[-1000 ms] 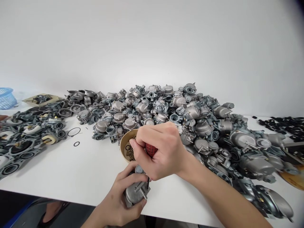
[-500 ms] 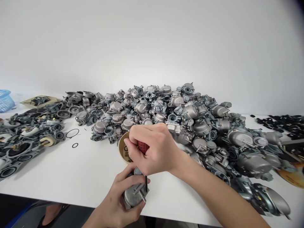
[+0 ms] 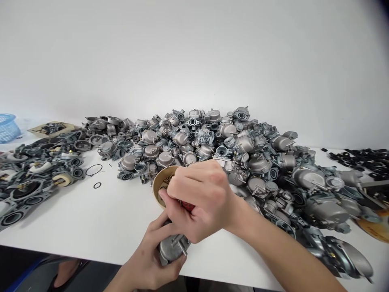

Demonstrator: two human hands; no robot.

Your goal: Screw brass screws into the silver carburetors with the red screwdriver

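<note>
Near the table's front edge my left hand [image 3: 152,247] is wrapped round a grey metal carburetor [image 3: 172,249], its rounded bowl facing up. Just above it my right hand [image 3: 202,198] is closed in a fist round a screwdriver [image 3: 188,206] with a red and black handle. The fist hides the shaft and tip, so where the tip meets the carburetor cannot be seen. Behind my right hand stands a round tan bowl [image 3: 156,186] holding small brass-coloured parts, partly covered by the fist.
A large heap of carburetors [image 3: 209,138] spreads across the back and right. Opened carburetor bodies [image 3: 33,174] lie at left, beside loose rubber rings [image 3: 97,185]. A blue basket [image 3: 8,127] stands far left; black parts [image 3: 364,162] lie far right.
My right hand has come down closer to the carburetor, and the screwdriver's shaft, visible before, is now hidden. My left hand keeps its hold in about the same place.
</note>
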